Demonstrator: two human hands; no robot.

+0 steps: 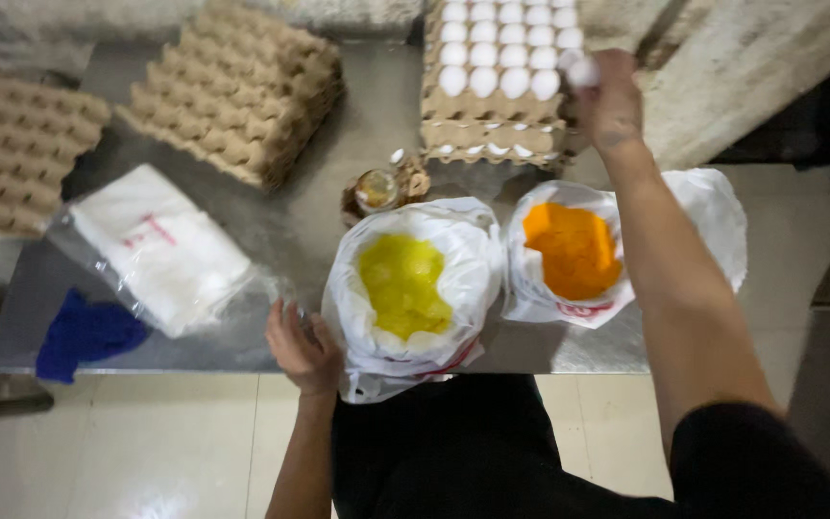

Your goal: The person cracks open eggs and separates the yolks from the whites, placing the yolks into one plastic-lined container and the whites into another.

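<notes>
Overhead, the right hand (610, 96) reaches to the far stack of egg trays (497, 82) and closes its fingers on a white egg (581, 69) lifted just beside the top tray's right edge. Meanwhile the left hand (302, 348) rests at the steel table's (194, 351) near edge, touching the bag of pale yellow liquid (405, 284), apparently steadying it; whether it grips cannot be told. A second bag of orange yolk (576, 250) sits alongside, contents kept separate. Empty cardboard trays (237, 86) lie stacked aside, left.

Egg tray (497, 58) cut off at top edge; blurred right hand (610, 96), perhaps around an egg.
</notes>
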